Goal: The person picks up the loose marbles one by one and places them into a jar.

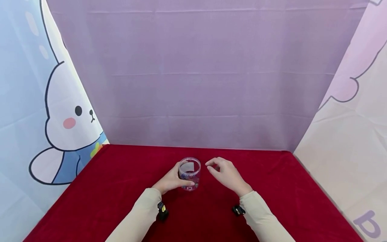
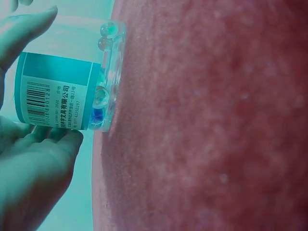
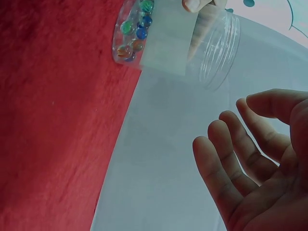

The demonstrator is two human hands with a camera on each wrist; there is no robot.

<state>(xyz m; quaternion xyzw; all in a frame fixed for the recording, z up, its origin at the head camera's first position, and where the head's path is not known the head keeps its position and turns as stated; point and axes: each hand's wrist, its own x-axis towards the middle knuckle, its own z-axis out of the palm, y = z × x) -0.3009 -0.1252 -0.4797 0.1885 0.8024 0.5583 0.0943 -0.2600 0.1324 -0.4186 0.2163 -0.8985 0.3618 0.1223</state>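
Observation:
My left hand point(image 1: 170, 180) grips a clear plastic jar point(image 1: 189, 175), its thumb across the near side and the fingers curled behind. The jar stands upright with its round mouth uncovered. Several glass marbles point(image 3: 141, 33), green, blue and brownish, lie at the bottom. A teal and white label point(image 2: 57, 89) with a barcode wraps part of the wall. Just right of the rim is my right hand point(image 1: 227, 173), apart from the jar. Its fingers are loosely bent, the thumb tip close to the index fingertip, and nothing shows between them.
Red cloth point(image 1: 99, 201) covers the table. A plain purple curtain point(image 1: 199, 77) hangs at the back edge, with printed cloth panels at the left point(image 1: 72, 107) and right point(image 1: 347, 144). Small black devices are strapped at both wrists.

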